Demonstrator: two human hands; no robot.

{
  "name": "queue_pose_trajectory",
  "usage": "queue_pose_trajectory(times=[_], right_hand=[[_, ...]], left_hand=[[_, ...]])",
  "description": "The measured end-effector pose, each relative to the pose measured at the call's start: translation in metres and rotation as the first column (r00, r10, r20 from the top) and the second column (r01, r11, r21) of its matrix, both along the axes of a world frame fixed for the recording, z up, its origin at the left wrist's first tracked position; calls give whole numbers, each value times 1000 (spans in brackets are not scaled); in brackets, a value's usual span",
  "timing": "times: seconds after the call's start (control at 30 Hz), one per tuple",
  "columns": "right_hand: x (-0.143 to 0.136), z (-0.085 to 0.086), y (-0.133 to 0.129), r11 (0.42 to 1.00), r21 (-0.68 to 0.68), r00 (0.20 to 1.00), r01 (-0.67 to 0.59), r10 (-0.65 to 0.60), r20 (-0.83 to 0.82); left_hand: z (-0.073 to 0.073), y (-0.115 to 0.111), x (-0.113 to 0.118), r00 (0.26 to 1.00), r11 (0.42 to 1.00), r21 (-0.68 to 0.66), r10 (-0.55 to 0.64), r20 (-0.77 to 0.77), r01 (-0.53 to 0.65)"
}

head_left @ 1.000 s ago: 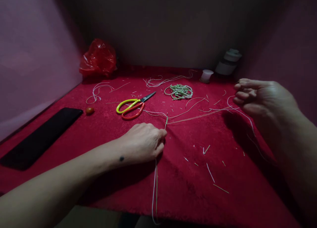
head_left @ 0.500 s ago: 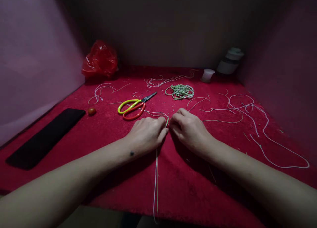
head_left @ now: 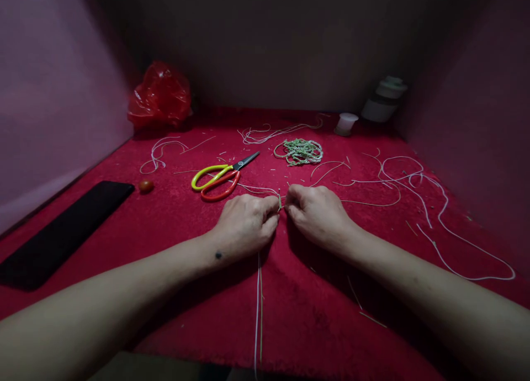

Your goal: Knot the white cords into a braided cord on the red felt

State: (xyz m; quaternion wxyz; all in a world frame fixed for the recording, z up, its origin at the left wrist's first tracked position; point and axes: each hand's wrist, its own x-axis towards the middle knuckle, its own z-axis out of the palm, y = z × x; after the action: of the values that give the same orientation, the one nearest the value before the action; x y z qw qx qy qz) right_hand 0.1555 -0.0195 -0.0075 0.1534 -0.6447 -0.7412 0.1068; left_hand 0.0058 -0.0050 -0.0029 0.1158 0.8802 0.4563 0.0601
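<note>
My left hand (head_left: 248, 221) is closed in a pinch on a thin green-and-white cord (head_left: 280, 201), whose short knotted part shows at the fingertips. From beneath that hand, white and green strands (head_left: 259, 309) run down over the table's front edge. Just to the right, my right hand (head_left: 317, 212) is also closed, its thumb and forefinger pinching a strand end of the cord. A narrow gap separates the two hands. Other pale strands (head_left: 260, 190) lead away behind my left hand, near scissors (head_left: 217, 178) with one yellow and one red handle.
On the red cloth (head_left: 199, 309) lie a bundle of green braided cord (head_left: 300, 152), loose white cords (head_left: 447, 204), a black flat case (head_left: 66, 232) and a small orange-brown round object (head_left: 146, 186). A red plastic bag (head_left: 161, 96), white spool (head_left: 346, 124) and white container (head_left: 383, 100) stand behind.
My right hand has shifted slightly, and the gap between the hands is a little different. The whole view has moved slightly, so the items on the left sit further left.
</note>
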Motion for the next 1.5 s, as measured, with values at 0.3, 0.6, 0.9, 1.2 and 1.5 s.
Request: queue_pose_trajectory(times=[0.3,0.6,0.9,1.2,1.5], right_hand=[[3,-8,-7,997,75,1000,-6,7,-3],[7,-13,-9,996,69,980,-49,61,-189],[10,-14,-11,988,111,939,-108,138,-316],[11,-16,-15,978,161,888,-132,189,-419],[12,-17,-15,978,160,850,-135,198,-489]], left_hand=[[-2,-1,-2,1000,1000,4,-8,-22,8],[-1,1,-3,994,998,-56,34,104,-29],[-4,4,-3,986,994,-95,76,146,-62],[-4,2,-4,980,991,-124,73,186,-50],[-6,0,-6,981,992,-116,72,179,-51]])
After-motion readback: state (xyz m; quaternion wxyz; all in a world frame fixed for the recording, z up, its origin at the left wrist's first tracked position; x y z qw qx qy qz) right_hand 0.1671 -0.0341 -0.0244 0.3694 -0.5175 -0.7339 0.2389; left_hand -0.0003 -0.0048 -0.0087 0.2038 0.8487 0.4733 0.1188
